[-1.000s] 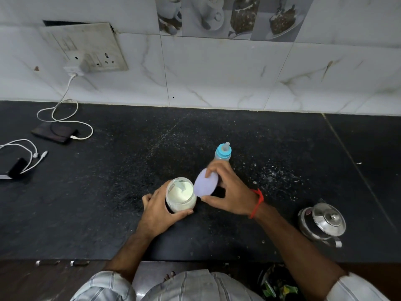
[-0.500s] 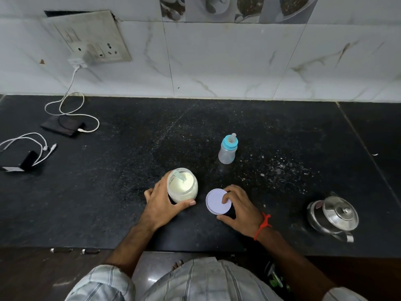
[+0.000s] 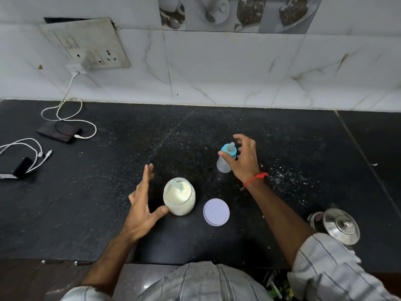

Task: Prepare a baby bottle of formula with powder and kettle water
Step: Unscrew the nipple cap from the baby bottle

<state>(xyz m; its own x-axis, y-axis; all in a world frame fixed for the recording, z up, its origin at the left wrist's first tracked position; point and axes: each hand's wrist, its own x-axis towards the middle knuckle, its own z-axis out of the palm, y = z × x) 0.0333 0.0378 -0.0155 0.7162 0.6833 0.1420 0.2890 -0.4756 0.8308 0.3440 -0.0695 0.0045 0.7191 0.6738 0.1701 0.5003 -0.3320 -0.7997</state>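
Near the centre of the frame, the open powder jar [image 3: 179, 197] stood on the black counter [image 3: 108, 203], a scoop half-buried in its white powder. Its round lid [image 3: 216, 212] lay flat just to the right. The left hand [image 3: 142, 206] was spread open beside the jar, its thumb tip touching the jar's lower wall. Right of centre, the right hand [image 3: 244, 158] curled with fingers spread around the baby bottle [image 3: 224, 160], thumb against its side, not clamped. At lower right sat 1 steel kettle [image 3: 338, 225].
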